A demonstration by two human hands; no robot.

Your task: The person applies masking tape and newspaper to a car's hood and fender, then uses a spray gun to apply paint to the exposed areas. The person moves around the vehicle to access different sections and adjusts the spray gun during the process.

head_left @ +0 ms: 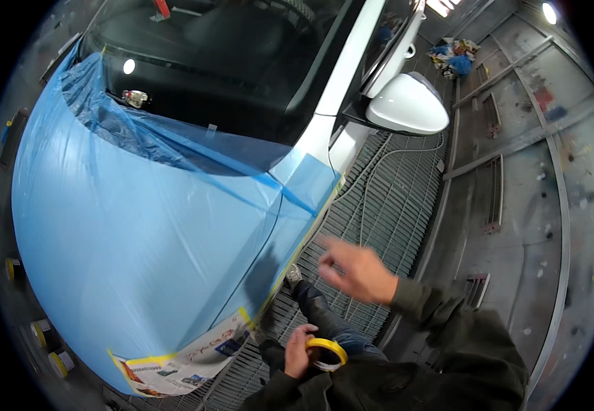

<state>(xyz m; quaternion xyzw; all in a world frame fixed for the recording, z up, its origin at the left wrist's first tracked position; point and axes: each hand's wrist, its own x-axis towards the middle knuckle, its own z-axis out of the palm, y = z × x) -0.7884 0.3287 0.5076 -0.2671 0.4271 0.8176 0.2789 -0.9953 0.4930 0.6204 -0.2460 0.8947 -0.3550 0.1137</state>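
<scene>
My left hand (297, 353) holds a roll of yellow tape (334, 347) low in front of me. Above it, my right hand (355, 267) is blurred, in the air beside the car, fingers apart and apparently empty. The white car's front is covered in light blue plastic film (132, 253), bunched along the windshield (215, 68). Yellow tape runs along the film's right edge. A printed paper sheet (187, 359), edged with yellow tape, lies at the film's lower end.
The white side mirror (406, 106) juts to the right. A metal grate floor (379, 205) with loose hoses runs between car and panelled wall (523, 171). A colourful heap (454, 58) sits at the far end. Several tape-and-cylinder items (43, 333) stand at left.
</scene>
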